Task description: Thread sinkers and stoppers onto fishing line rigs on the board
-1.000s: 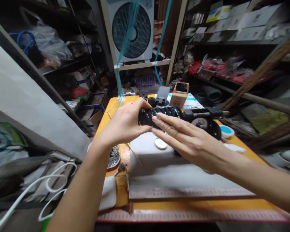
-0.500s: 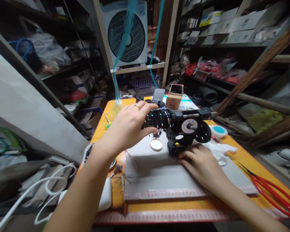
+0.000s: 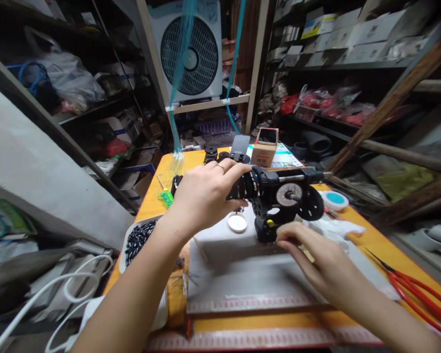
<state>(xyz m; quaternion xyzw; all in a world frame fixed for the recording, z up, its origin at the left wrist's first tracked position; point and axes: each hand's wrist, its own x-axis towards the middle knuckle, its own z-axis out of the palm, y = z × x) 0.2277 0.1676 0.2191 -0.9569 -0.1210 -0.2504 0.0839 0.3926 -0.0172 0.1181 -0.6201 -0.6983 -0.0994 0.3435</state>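
Observation:
A black winding machine (image 3: 282,198) with a round dial and a gear wheel stands on a grey foam block (image 3: 220,240) on the orange table (image 3: 367,235). My left hand (image 3: 206,193) is wrapped over the stack of black spools (image 3: 244,186) on the machine's horizontal shaft. My right hand (image 3: 316,257) lies on the grey mat (image 3: 242,279) just below the machine's base, fingers curled and pinched near its foot; what they hold, if anything, is hidden. A small white lid (image 3: 237,222) sits on the block under the spools.
A white tray of small black parts (image 3: 139,235) lies at the table's left edge. Red-handled scissors (image 3: 419,291) lie at the right. A cardboard box (image 3: 264,140), a phone stand (image 3: 239,147) and a blue-white disc (image 3: 334,200) sit further back. Turquoise fibre strands (image 3: 178,98) hang before a fan (image 3: 189,49). Cluttered shelves flank both sides.
My right hand dropped from the spools to the mat by the machine's base and now curls there. My left hand slid right along the shaft over the spools.

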